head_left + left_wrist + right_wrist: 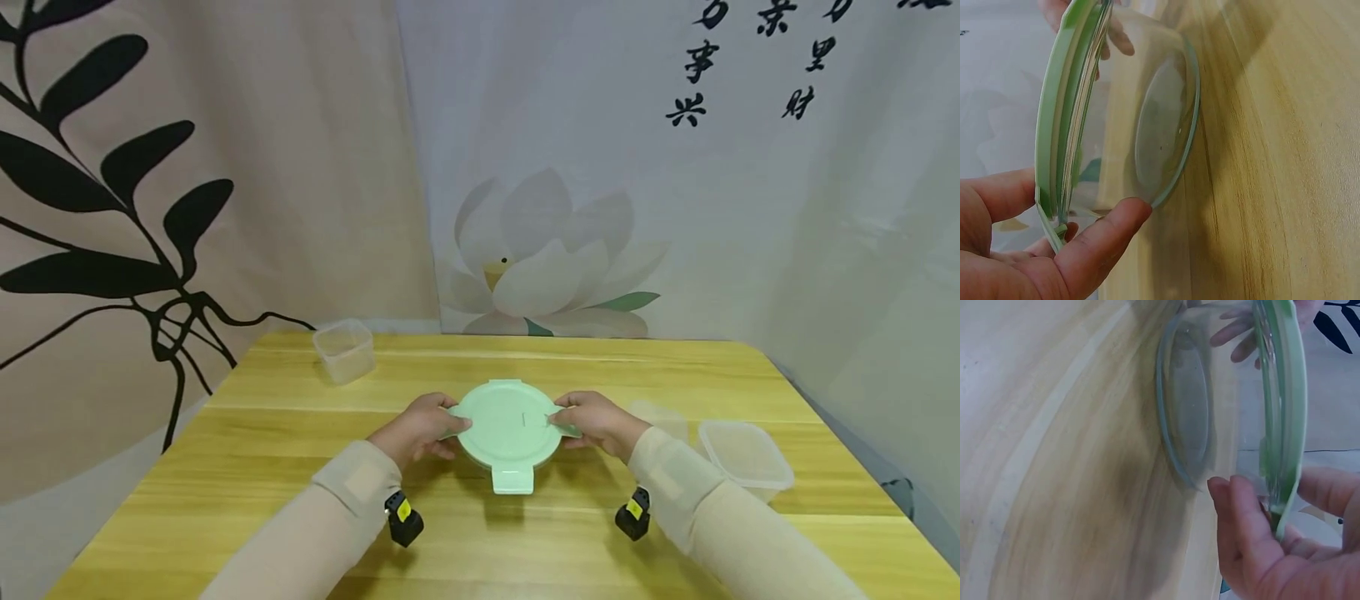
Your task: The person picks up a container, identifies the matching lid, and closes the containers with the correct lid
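Observation:
A round glass food container (1125, 94) with a pale green lid (510, 425) is held between both hands at the middle of the table, its base close over the wood. My left hand (426, 427) grips the left side, thumb on the lid's edge and other fingers below along the glass. On the opposite side, my right hand (600, 423) holds it the same way, with fingers (1244, 509) near the glass wall. The lid's front flap (513, 481) sticks outward, and the side flaps lie at the hands.
A clear plastic box (345, 354) stands at the back left of the wooden table (247, 500). Another translucent box (746, 458) is at the right, partly behind my right sleeve, near a translucent piece (660, 415). A printed cloth (570, 125) hangs behind.

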The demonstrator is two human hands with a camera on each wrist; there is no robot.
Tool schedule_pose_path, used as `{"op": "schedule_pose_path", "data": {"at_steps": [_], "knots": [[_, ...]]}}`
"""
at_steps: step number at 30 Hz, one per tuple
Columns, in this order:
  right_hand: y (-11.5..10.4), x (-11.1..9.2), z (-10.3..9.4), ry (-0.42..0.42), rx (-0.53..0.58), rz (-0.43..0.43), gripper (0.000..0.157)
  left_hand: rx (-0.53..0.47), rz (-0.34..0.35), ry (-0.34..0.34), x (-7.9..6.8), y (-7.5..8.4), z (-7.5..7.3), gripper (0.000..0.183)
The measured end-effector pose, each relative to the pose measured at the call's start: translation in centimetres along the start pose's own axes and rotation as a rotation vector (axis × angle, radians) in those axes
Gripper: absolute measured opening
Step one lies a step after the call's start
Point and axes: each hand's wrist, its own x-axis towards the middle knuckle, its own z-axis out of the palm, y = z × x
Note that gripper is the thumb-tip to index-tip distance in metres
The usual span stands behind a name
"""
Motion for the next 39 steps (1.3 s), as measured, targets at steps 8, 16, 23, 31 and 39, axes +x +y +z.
{"op": "schedule_pose_path", "data": {"at_steps": [8, 16, 23, 31, 39], "knots": [[0.6, 0.0, 0.0, 0.028, 0.043, -0.001, 0.034, -0.007, -0.001, -0.011, 0.7, -0.3, 0.1, 0.031], [0.6, -0.6, 0.1, 0.002, 0.047, 0.007, 0.064, -0.036, 0.02, -0.062, 0.4, -1.0, -0.4, 0.035], [0.8, -1.4, -0.1, -0.025, 0.049, 0.0, 0.071, -0.038, 0.038, -0.103, 0.1, -1.0, -0.5, 0.051], [0.8, -1.6, -0.3, -0.047, 0.055, -0.015, 0.066, -0.041, 0.053, -0.091, 0.0, -0.8, -0.3, 0.049], [0.7, -1.4, -0.2, -0.05, 0.054, -0.024, 0.068, -0.049, 0.052, -0.087, -0.1, -1.0, 0.1, 0.046]]}}
